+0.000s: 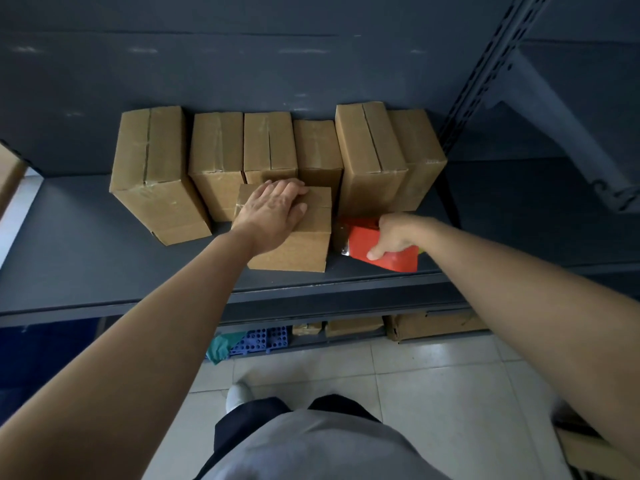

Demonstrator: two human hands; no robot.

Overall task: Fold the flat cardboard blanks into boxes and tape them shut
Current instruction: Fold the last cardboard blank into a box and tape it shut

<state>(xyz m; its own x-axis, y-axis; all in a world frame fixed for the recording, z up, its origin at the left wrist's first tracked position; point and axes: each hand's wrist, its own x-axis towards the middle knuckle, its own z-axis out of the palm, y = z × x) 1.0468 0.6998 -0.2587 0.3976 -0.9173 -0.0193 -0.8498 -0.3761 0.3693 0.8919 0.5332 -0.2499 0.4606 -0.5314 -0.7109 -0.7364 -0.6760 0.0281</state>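
- The dark shelf (86,244) has bare surface to the left of the boxes and a narrow strip along its front edge; to the right, a slotted upright post (485,74) bounds it.
- Six closed cardboard boxes (266,147) stand in a row against the back wall, mostly side by side and touching.
- A seventh box (304,244) sits in front of the row, near the shelf's front edge, top flaps closed with the seam running across.
- The left hand (273,213) lies flat on that box's top, fingers spread, pressing down.
- The right hand (394,233) grips a red tape dispenser (384,254), fingers curled around it, just beside the front box's right side, resting on the shelf.
- Box contents cannot be seen.
- Below the shelf, a blue rack (259,341) and more cardboard (433,323) sit on a lower level above the tiled floor (433,393).
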